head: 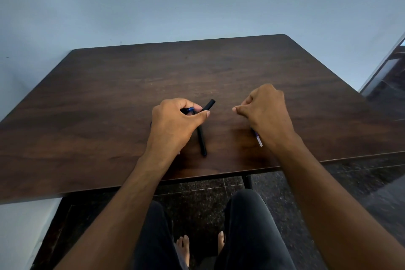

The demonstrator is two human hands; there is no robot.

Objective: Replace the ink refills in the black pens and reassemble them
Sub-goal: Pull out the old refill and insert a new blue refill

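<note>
My left hand (175,125) is closed around a black pen barrel (208,105) whose open end sticks out up and to the right past my thumb. A blue part (190,109) shows between its fingers. A second black pen (201,141) lies on the table just below that hand, pointing toward me. My right hand (266,112) is closed on a thin ink refill (258,139); its pale tail with blue ink pokes out under the palm, and the tip is hidden between pinched fingers. The hands are about a hand's width apart.
A dark wooden table (109,98) stands against a pale blue wall. Its front edge runs above my knees, and a black table leg (247,181) shows beneath it. The right side drops off to a dark speckled floor (361,182).
</note>
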